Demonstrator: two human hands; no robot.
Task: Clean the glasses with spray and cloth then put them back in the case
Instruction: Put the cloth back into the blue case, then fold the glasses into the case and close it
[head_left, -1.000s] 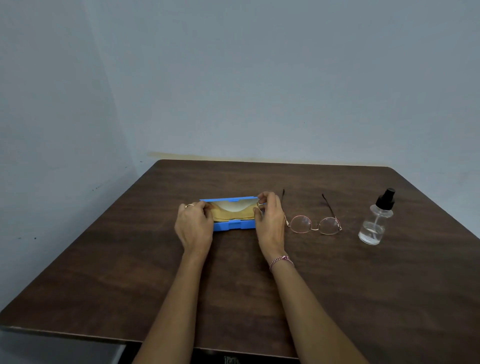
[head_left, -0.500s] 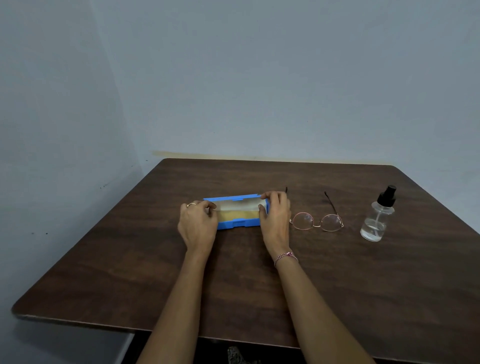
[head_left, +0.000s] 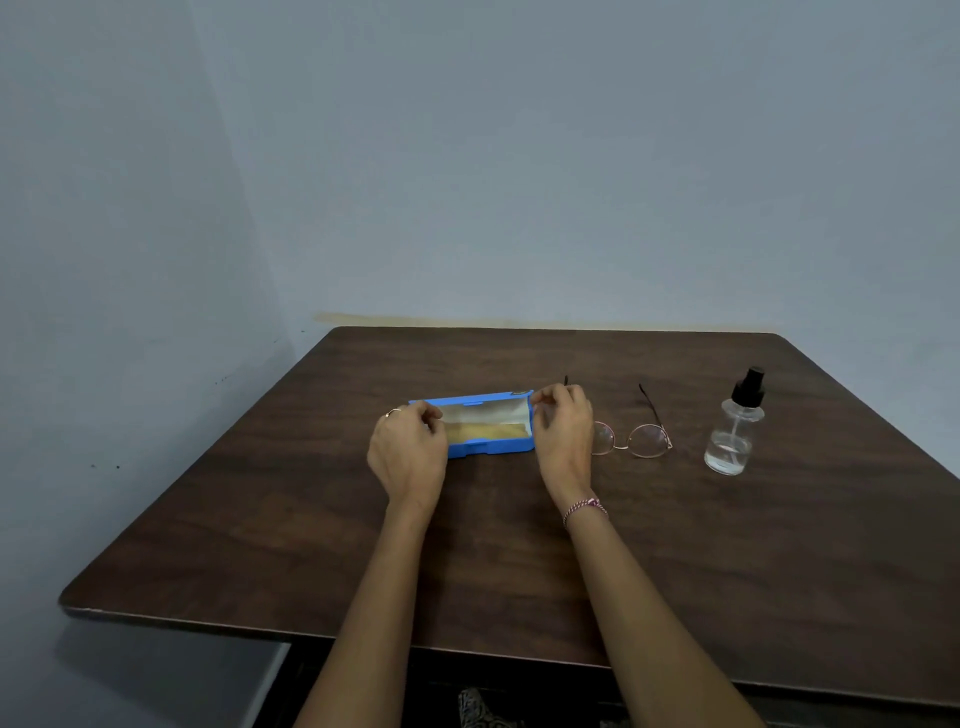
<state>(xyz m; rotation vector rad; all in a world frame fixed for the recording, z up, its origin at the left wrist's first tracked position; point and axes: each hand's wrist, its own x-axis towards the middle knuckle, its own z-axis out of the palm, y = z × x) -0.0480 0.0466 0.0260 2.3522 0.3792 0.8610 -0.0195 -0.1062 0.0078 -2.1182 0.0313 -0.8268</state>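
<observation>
The blue glasses case (head_left: 488, 448) lies open in the middle of the table, its lid tilted back and a yellow cloth (head_left: 485, 431) inside. My left hand (head_left: 410, 452) grips the case's left end with curled fingers. At the right end, my right hand (head_left: 563, 441) pinches the lid's upper corner. The thin-rimmed round glasses (head_left: 647, 441) lie unfolded on the table just right of my right hand, their left lens partly hidden behind it. A clear spray bottle (head_left: 732, 436) with a black nozzle stands upright further right.
The dark wooden table (head_left: 519, 545) stands in a corner, with pale walls behind it and to the left. Its front edge runs close below my forearms. A patterned fabric shows under the table's front edge.
The yellow cloth, raised between my hands a second ago, now lies flat in the case. Both hands have stayed at the case's ends. The camera has tilted slightly.
</observation>
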